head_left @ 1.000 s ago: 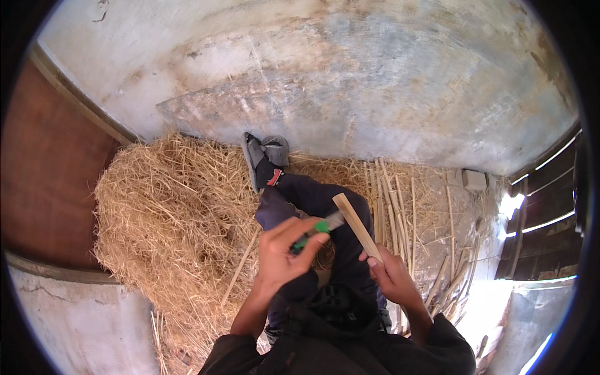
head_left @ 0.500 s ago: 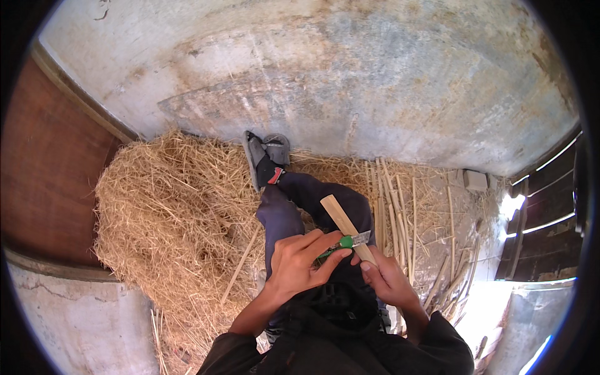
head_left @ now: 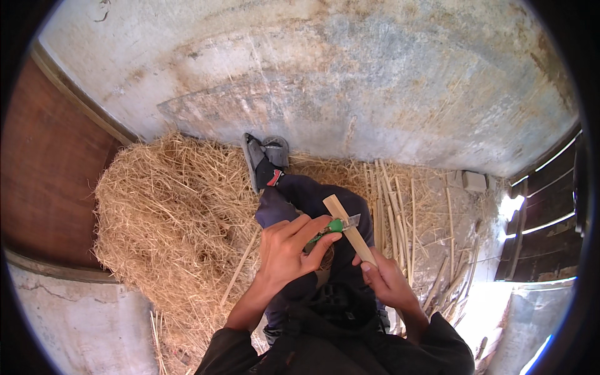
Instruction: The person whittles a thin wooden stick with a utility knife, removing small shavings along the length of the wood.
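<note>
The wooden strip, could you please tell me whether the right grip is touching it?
Touching: the head view plainly shows the right grip closed around the near end of the wooden strip.

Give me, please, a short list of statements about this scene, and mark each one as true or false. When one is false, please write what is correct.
1. The left hand holds a green knife. True.
2. The right hand is empty. False: the right hand holds a flat strip of wood.
3. In this view, the blade overlaps the strip of wood. True.
4. The big straw pile lies to the right of the legs. False: the big straw pile lies to the left of the legs.
5. A grey block is near the foot of the wall, on the right side. True.
</note>
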Demonstrator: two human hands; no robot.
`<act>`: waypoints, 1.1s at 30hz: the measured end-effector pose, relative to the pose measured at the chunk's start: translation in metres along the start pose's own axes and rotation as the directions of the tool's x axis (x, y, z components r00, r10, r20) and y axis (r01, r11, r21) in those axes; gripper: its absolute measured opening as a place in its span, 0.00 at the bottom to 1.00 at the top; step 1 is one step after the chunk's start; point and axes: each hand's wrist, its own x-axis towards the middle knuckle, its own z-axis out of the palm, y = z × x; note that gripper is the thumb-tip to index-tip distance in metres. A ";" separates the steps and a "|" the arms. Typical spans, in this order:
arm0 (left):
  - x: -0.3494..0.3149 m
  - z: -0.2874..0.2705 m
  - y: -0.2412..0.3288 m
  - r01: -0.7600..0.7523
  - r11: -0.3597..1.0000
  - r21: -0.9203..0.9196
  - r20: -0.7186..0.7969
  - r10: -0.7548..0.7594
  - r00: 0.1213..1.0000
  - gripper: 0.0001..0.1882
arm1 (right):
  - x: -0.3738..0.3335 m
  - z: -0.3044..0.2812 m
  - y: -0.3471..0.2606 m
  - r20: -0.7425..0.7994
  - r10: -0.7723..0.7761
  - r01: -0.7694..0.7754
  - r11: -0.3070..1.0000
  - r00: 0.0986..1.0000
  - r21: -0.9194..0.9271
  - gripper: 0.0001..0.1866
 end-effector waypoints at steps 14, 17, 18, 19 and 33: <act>-0.005 -0.003 -0.079 0.408 0.876 -0.257 -0.132 -0.450 0.883 0.12 | -0.005 -0.005 0.010 -0.114 0.088 -0.081 0.995 0.989 0.065 0.11; -0.020 0.016 -0.070 0.384 0.749 -0.541 -0.005 -0.459 0.888 0.11 | 0.002 -0.001 0.006 -0.053 0.016 -0.018 0.999 0.998 -0.030 0.11; -0.019 0.018 -0.057 0.372 0.692 -0.619 0.022 -0.458 0.889 0.11 | 0.002 -0.001 0.005 -0.024 0.014 -0.015 0.999 1.000 -0.051 0.11; -0.017 0.020 -0.047 0.358 0.628 -0.691 0.048 -0.454 0.890 0.11 | 0.002 -0.002 0.004 -0.003 0.012 -0.012 0.999 1.000 -0.047 0.11; -0.014 0.035 -0.006 0.354 0.398 -0.846 0.116 -0.512 0.851 0.08 | 0.008 -0.001 0.000 0.218 0.069 -0.114 0.973 0.973 0.202 0.16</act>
